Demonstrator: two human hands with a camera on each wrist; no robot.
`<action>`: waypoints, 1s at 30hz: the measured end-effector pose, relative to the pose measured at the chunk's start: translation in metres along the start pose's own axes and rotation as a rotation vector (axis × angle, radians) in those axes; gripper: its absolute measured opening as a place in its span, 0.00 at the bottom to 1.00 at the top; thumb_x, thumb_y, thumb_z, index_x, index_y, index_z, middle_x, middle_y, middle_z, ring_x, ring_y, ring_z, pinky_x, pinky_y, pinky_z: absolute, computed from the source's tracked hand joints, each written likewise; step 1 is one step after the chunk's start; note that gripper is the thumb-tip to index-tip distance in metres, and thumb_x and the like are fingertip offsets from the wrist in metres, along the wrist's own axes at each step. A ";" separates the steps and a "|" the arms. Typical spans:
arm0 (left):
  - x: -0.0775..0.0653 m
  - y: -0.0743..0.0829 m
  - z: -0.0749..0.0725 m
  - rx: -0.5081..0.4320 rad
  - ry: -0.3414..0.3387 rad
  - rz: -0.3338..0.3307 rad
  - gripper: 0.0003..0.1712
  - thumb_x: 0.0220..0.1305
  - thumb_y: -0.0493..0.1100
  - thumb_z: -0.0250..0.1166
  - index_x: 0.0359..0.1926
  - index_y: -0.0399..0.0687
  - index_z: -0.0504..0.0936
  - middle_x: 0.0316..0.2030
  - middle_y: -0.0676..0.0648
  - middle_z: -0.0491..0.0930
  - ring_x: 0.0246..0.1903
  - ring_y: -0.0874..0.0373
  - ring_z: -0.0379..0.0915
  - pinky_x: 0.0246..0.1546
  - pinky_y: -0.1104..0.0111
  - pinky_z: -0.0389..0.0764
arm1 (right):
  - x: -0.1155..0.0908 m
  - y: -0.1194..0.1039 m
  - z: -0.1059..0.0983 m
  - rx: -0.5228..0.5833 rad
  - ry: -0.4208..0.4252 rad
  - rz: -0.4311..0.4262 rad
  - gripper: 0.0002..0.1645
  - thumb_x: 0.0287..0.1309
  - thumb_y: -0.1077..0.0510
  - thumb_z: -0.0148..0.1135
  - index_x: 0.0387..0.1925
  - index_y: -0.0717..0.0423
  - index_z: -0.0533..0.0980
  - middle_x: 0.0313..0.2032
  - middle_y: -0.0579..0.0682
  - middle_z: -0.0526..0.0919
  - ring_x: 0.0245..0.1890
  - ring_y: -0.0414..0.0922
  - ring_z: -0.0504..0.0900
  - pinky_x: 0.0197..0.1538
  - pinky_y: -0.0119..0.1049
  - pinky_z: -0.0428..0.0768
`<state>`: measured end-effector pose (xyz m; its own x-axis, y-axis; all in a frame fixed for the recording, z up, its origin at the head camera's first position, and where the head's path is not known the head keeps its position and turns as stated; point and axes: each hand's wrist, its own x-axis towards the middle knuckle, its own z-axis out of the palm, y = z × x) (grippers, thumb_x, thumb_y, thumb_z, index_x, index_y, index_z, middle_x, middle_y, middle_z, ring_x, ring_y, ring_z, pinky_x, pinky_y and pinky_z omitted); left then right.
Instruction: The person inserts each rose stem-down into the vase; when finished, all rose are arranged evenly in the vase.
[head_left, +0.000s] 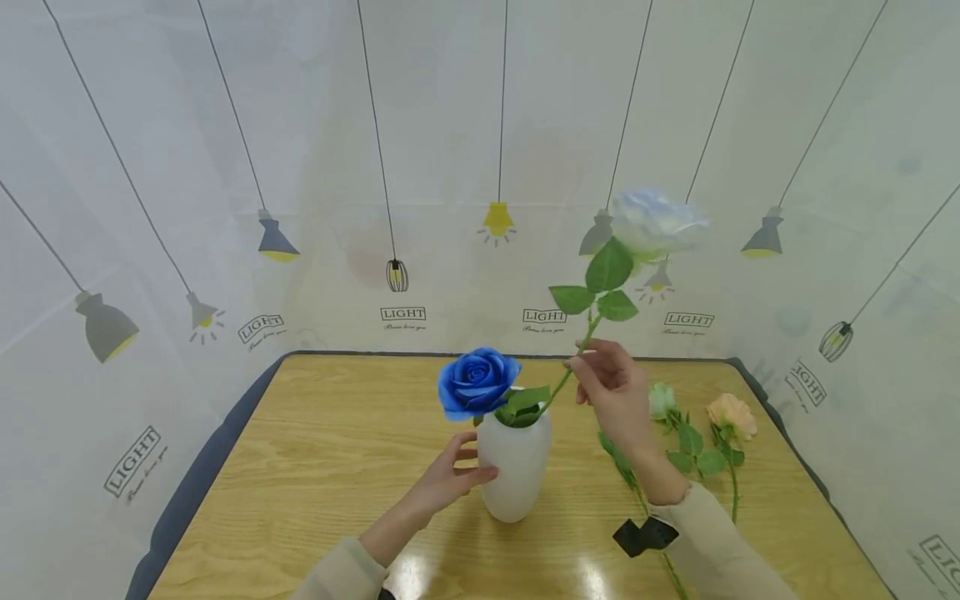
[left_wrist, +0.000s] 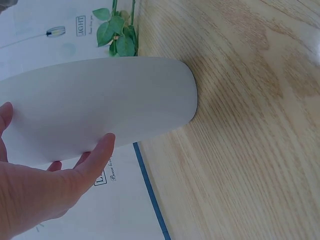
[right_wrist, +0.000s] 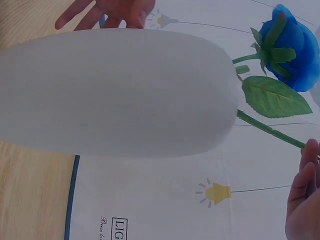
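A white vase (head_left: 516, 475) stands upright on the table. My left hand (head_left: 444, 477) holds its left side, thumb on the front and fingers reaching round the back; in the left wrist view the thumb (left_wrist: 102, 150) lies against the vase wall. Up and to the right, my right hand (head_left: 615, 392) pinches the green stem of a white rose (head_left: 652, 223). That stem slants, its lower end inside the vase mouth and its bloom high at the upper right. A blue rose (head_left: 478, 383) stands in the vase, leaning left over the rim.
Right of the vase lie a pale green rose (head_left: 663, 402) and a peach rose (head_left: 731, 417) with leafy stems, partly behind my right forearm. The wooden table (head_left: 337, 425) meets a white curtain printed with lamps at its back and sides.
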<state>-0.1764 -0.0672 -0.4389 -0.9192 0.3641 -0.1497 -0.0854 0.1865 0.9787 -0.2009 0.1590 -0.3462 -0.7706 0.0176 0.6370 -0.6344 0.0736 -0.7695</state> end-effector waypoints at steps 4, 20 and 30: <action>-0.006 0.010 0.001 0.006 0.001 0.001 0.37 0.56 0.46 0.63 0.61 0.38 0.55 0.54 0.31 0.61 0.50 0.36 0.63 0.42 0.49 0.68 | -0.006 -0.002 0.009 -0.089 -0.091 0.081 0.10 0.54 0.71 0.55 0.41 0.67 0.71 0.29 0.60 0.79 0.13 0.45 0.70 0.17 0.32 0.70; 0.013 -0.023 -0.001 0.005 -0.002 0.002 0.39 0.55 0.49 0.63 0.62 0.43 0.55 0.54 0.34 0.62 0.50 0.38 0.64 0.39 0.50 0.69 | -0.029 0.043 0.017 -0.359 -0.265 0.148 0.09 0.48 0.69 0.60 0.34 0.59 0.77 0.27 0.46 0.75 0.16 0.39 0.67 0.18 0.32 0.69; 0.014 -0.025 0.000 0.016 0.003 0.005 0.39 0.55 0.50 0.63 0.62 0.45 0.55 0.54 0.34 0.62 0.49 0.38 0.64 0.39 0.50 0.69 | -0.029 0.044 0.018 -0.451 -0.312 0.078 0.08 0.47 0.62 0.65 0.20 0.56 0.73 0.27 0.48 0.65 0.20 0.40 0.62 0.22 0.32 0.64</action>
<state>-0.1867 -0.0667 -0.4651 -0.9207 0.3624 -0.1447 -0.0751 0.1994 0.9770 -0.2075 0.1441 -0.3999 -0.8389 -0.2514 0.4827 -0.5392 0.5045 -0.6743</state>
